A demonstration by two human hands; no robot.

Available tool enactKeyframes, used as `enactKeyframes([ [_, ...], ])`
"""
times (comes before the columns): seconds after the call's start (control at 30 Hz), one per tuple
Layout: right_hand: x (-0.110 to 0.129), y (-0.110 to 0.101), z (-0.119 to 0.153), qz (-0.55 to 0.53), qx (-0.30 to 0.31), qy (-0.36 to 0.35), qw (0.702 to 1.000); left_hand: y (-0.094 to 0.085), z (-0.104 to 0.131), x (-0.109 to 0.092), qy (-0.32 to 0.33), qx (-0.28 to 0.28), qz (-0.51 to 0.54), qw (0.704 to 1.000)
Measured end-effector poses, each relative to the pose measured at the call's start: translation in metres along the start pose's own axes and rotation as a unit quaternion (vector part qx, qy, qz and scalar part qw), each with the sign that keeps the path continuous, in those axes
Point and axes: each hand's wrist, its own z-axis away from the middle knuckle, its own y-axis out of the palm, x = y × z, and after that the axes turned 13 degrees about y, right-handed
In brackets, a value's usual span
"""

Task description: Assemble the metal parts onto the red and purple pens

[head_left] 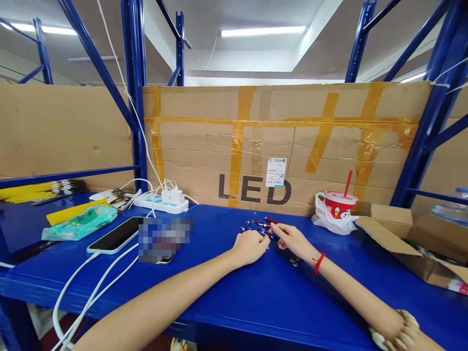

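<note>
Cardboard sheet (pixel 285 146), taped in yellow strips and printed LED, stood across the back between blue rack posts (pixel 134 92). Blue worktop (pixel 219 297) below it, carrying everything else. Open cardboard box (pixel 405 239) at the right edge, flaps spread. Phone (pixel 116 235) face up toward the left, cabled, beside a green packet (pixel 78 223) and a white power strip (pixel 161 201) with chargers plugged in. Red drink cup (pixel 338 202) with a straw, seated in a white plastic bag, right of centre.

Left hand (pixel 250 247) and right hand (pixel 294 240) met near the middle of the worktop, palms down, close together. Left fingers curled under, pressed together, seemingly closed on something small; what, could not be told. Right fingers (pixel 275 227) pinched at the tips on one small piece, a red cord on that wrist. Small metal parts (pixel 252 225) scattered just beyond the knuckles, some with red on them, a few loose pieces (pixel 294 262) lying nearer, by the right wrist.

Judged from their look: light, stiff, smooth and likely to roll or slip; best taken by the sides between thumb tip and forefinger, one at a time, low over the worktop.
</note>
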Motion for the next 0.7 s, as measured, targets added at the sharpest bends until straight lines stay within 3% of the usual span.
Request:
enactKeyframes([
  [0.3,0.000,0.005,0.000,-0.080,0.074,0.053,0.993,-0.004,0.003,-0.003,0.004,-0.002,0.014,1.000],
  [0.5,0.004,0.000,0.003,-0.063,0.059,0.062,0.994,-0.005,0.006,-0.006,0.057,0.013,-0.021,0.998],
  [0.7,-0.011,-0.019,-0.005,-0.012,0.045,0.027,0.999,-0.004,0.007,-0.005,0.079,0.011,-0.025,0.996],
])
